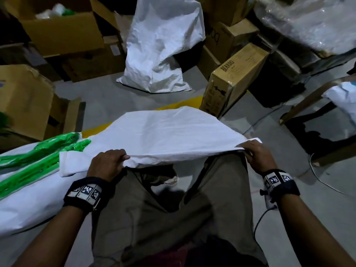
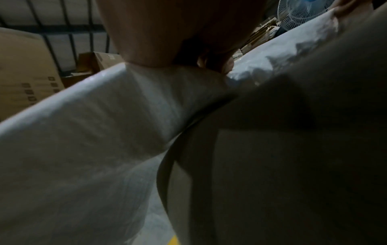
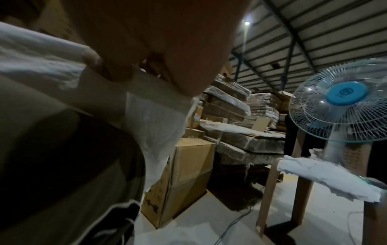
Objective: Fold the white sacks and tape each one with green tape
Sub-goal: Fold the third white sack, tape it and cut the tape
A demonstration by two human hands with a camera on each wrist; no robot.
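Note:
A white sack [image 1: 169, 132] is stretched out flat in front of my knees, its near edge held up by both hands. My left hand [image 1: 109, 160] grips the near left part of that edge, fingers curled over it; the left wrist view shows the sack [image 2: 94, 124] bunched under the palm. My right hand [image 1: 254, 153] pinches the near right corner, seen as the sack [image 3: 150, 116] hanging below the thumb. To my left lies a pile of white sacks [image 1: 28, 199] with green tape strips [image 1: 38, 160] across it.
A full white sack [image 1: 163, 51] stands ahead among cardboard boxes [image 1: 231, 81]. More boxes [image 1: 25, 105] sit at the left. A brown stool [image 1: 317, 105] with a white bundle and a fan [image 3: 343, 102] are at the right. Cables [image 1: 323, 180] trail on the grey floor.

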